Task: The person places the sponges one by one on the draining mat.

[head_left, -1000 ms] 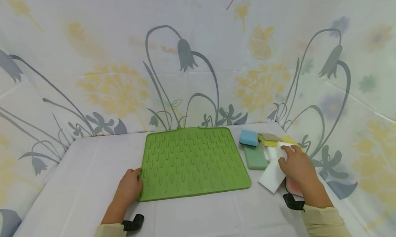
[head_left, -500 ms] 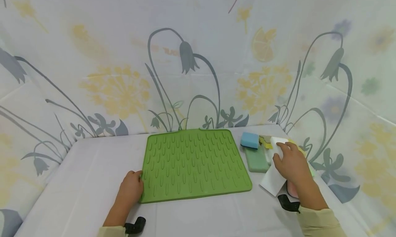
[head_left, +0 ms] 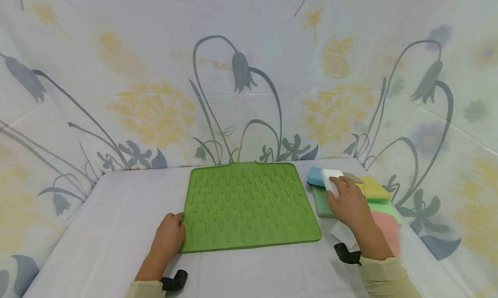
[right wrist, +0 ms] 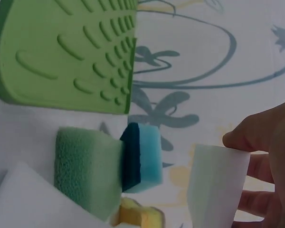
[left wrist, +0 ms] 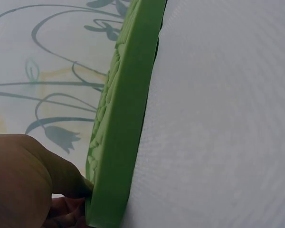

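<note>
My left hand (head_left: 169,233) rests at the left edge of a green drying mat (head_left: 250,205), which lies on the table with rows of raised ridges. In the left wrist view, the thumb presses the mat's rim (left wrist: 116,142) and the other fingers curl in beside it. My right hand (head_left: 352,207) pinches a white sponge block (right wrist: 216,185) between thumb and fingers, above the pile right of the mat. Close by are a blue sponge (right wrist: 149,156) with a dark scouring side and a green sponge (right wrist: 90,166). The white block partly covers the blue sponge in the head view.
Right of the mat lie a yellow cloth or sponge (head_left: 375,188), a light green piece (head_left: 385,208), a pink piece (head_left: 389,229) and another white piece (head_left: 342,234). A flower-printed curtain (head_left: 249,95) stands behind the white-covered table (head_left: 249,272).
My right hand has moved left with the white block, from the right of the pile to over the blue and green sponges, uncovering the yellow and pink pieces. The left hand stays at the mat's edge.
</note>
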Motion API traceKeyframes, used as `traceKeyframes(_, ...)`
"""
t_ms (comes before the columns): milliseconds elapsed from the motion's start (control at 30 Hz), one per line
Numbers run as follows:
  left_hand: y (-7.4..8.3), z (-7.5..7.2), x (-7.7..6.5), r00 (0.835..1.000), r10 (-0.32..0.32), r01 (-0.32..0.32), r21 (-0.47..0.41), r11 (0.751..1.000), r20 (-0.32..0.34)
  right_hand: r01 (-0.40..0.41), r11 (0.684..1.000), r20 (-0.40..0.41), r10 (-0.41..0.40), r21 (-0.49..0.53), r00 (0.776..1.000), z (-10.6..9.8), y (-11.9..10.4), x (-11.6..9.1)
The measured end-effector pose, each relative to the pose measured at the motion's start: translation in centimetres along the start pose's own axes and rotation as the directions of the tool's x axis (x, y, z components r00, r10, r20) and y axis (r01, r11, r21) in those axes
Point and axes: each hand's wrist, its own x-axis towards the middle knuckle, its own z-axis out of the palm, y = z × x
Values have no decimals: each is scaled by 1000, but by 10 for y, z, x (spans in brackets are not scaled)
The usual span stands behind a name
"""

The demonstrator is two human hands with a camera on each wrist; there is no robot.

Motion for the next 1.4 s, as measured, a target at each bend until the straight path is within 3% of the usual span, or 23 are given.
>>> traceKeyframes(600,-1,3,-3,1000,-11,11,4,1000,-2,104,993,-12,-103,52,995,39,-43,15)
traceKeyframes(1400,-2,2,1,1000,-26,26,-10,1000,-7,151,977,43,-159,152,986,62,-90,28)
